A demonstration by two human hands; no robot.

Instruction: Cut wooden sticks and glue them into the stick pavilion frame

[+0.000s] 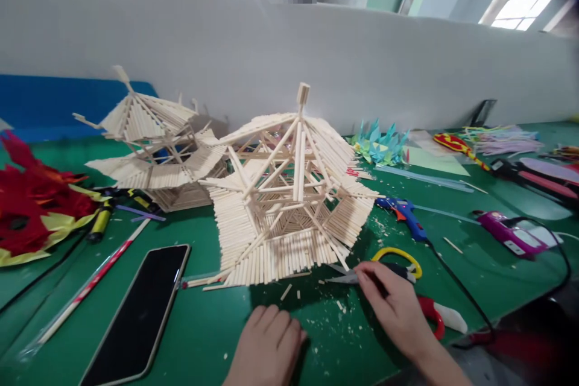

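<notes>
A pavilion model of thin wooden sticks (pixel 275 258) stands in the middle of the green table, its upper roof partly covered, so the frame shows. My right hand (pixel 391 304) is at its near right corner, thumb and forefinger pinched together by the tip of a corner stick. Whether they grip that stick or something smaller, I cannot tell. Scissors with yellow handles (pixel 418 264) lie beside and partly behind this hand, blades toward the model. My left hand (pixel 266 341) rests on the table in front of the model, fingers curled under, with nothing visible in it.
A second stick pavilion (pixel 145 117) stands back left. A phone (pixel 140 313) lies left, near a wrapped stick bundle (pixel 97 277). Right are a blue glue gun (pixel 409 217), its cord, a red-and-white handle (pixel 446 316) and a purple device (pixel 511 232). Stick scraps (pixel 286 292) litter the front.
</notes>
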